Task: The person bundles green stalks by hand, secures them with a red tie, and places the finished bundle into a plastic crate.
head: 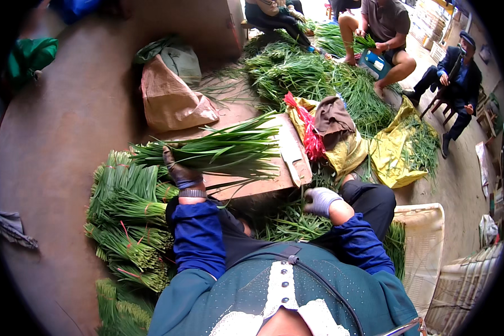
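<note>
My left hand (180, 168), in a dirty work glove, grips a loose bunch of garlic chives (227, 147). The leaves reach rightward over a wooden board (235, 185). On that board's right side lies a knife (293, 166), its pale handle toward me. My right hand (322, 201), in a light grey glove, hovers above my lap, just off the board's near right corner. Its fingers curl, and what is under them is hidden. Tied chive bundles (128, 210) are stacked to my left. Red plastic ties (313, 136) hang beside the board.
A pinkish woven sack (172, 96) stands behind the board. Loose chives (294, 71) are heaped beyond it, with seated people around them. A brown cloth (334, 119) rests on a yellow sack (350, 153). Another yellow sack (386, 155) lies farther right. A white plastic basket (422, 248) stands near my right side.
</note>
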Available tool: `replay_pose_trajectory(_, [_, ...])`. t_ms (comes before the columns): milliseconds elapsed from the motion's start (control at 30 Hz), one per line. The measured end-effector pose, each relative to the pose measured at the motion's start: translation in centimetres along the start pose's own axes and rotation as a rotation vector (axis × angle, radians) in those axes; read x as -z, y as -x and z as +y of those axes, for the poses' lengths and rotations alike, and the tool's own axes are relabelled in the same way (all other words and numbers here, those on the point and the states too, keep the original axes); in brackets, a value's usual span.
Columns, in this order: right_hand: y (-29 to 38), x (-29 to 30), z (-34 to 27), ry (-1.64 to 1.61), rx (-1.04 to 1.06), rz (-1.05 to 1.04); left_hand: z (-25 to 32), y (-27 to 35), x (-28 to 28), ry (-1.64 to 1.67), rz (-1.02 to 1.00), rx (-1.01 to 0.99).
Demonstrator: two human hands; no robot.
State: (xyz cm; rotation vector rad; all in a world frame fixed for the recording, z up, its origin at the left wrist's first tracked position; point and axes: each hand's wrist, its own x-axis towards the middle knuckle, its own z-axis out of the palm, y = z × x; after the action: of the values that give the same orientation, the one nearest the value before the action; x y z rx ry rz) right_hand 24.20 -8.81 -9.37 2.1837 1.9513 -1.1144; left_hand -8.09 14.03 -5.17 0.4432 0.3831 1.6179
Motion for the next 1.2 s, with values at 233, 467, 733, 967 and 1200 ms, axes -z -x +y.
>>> replay_pose_trajectory(233, [-2.2, 5.9, -4.7, -1.185, 0.514, 0.748, -1.1, 0.8, -1.7, 0.102, -0.333, -0.026])
replay_pose_trajectory(467, [-0.8, 6.8, -5.0, -0.358, 0.251, 0.764, -0.3, 0.8, -1.4, 0.034, -0.386, -0.066])
replay_pose_trajectory(733, [0.2, 1.7, 0.7, 0.170, 0.069, 0.025, 0.8, 0.1, -0.7, 0.184, -0.380, -0.069])
replay_pose_trajectory(967, [1.7, 4.9, -10.3, -0.744, 0.630, 0.686, -0.7, 0.5, -0.9, -0.052, -0.021, 0.046])
replay_pose_trajectory(1200, [1.9, 3.6, -15.2, 0.093, 0.971, 0.908, -3.5, -3.7, 6.1, 0.146, -0.079, 0.195])
